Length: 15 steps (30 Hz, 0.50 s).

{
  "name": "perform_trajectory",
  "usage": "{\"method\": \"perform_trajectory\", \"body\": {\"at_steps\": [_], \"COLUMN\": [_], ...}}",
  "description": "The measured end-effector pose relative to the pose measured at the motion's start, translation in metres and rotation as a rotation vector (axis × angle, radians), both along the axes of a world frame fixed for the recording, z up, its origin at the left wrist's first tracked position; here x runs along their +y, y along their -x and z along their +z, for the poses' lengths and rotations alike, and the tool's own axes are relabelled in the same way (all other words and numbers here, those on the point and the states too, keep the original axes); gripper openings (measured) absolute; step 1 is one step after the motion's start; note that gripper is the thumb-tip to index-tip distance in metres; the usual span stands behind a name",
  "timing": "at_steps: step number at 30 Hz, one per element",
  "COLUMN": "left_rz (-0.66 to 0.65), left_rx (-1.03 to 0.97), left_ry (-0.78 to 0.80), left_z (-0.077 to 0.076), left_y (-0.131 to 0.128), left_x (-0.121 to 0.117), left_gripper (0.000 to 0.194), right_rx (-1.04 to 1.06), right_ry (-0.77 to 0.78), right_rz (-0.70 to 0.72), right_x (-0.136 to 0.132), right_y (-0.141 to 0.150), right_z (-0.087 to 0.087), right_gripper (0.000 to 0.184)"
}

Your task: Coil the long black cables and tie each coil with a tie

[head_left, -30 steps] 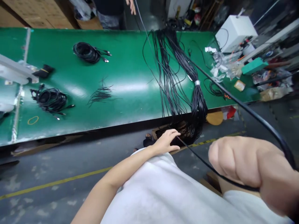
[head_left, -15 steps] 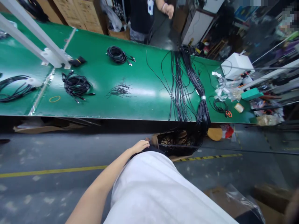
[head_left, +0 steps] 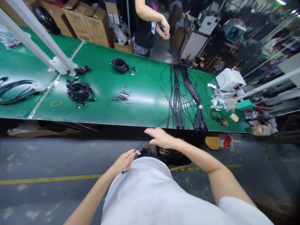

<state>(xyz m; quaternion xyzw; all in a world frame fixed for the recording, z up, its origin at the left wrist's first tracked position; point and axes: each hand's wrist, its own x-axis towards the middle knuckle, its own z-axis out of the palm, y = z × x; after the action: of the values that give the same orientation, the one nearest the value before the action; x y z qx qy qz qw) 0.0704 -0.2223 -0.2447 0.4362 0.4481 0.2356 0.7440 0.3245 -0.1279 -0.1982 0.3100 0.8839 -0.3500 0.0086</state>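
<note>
My left hand (head_left: 127,160) is closed around a thin black cable (head_left: 141,145) in front of my white shirt. From there the cable slants up to the right toward my right hand (head_left: 161,137). That hand is just off the table's front edge, its fingers stretched and thumb apart, with the cable passing at or behind it; whether they touch is unclear. On the green table, loose black cables (head_left: 177,100) lie beside a tied bundle of black cables (head_left: 199,107), whose end hangs over the edge. Short black ties or wires (head_left: 122,96) form a small pile left of them.
Coiled cables (head_left: 79,91) and another coil (head_left: 120,65) lie on the green table (head_left: 140,115). Orange-handled scissors (head_left: 225,123) and a white box (head_left: 231,78) are at the right. Across the table stands a co-worker (head_left: 144,28). A carton of cables (head_left: 174,156) sits below.
My right arm has come into view, reaching to the table edge. My left hand has moved down and left, and a cable now shows in it. The co-worker's hands have come together.
</note>
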Motion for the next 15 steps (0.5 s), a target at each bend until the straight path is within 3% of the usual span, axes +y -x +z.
{"method": "perform_trajectory", "body": {"at_steps": [2,4,6,7,9,12,13,15], "left_rz": [0.222,0.595,0.921,1.003,0.99,0.636,0.508,0.304], "left_rx": [-0.262,-0.457,-0.5,-0.441,-0.172,0.094,0.124,0.103], "left_ry": [0.014,-0.062,-0.123,-0.109,-0.037,-0.049,-0.055,-0.051], "left_z": [0.035,0.065,0.086,0.09,0.086,0.058,0.049,0.04], "left_y": [0.023,0.057,0.085,0.092,0.086,0.042,0.025,-0.002], "left_x": [0.013,0.022,0.026,0.026,0.024,0.017,0.013,0.002], "left_gripper": [0.044,0.04,0.037,0.036,0.028,0.041,0.045,0.05], "right_rx": [0.001,-0.034,-0.09,-0.095,-0.13,-0.109,-0.082,-0.054], "right_ry": [-0.011,-0.085,-0.185,-0.177,-0.14,-0.088,-0.095,-0.146], "right_rz": [-0.065,-0.201,-0.359,-0.383,-0.292,0.065,0.125,0.089], "right_x": [0.0,0.0,0.0,0.0,-0.005,-0.024,-0.028,-0.026], "right_y": [0.0,-0.019,-0.048,-0.06,-0.068,-0.039,-0.022,0.009], "right_z": [-0.018,-0.029,-0.034,-0.036,-0.033,-0.006,0.008,0.033], "right_gripper": [0.026,0.03,0.036,0.04,0.038,0.034,0.034,0.034]}}
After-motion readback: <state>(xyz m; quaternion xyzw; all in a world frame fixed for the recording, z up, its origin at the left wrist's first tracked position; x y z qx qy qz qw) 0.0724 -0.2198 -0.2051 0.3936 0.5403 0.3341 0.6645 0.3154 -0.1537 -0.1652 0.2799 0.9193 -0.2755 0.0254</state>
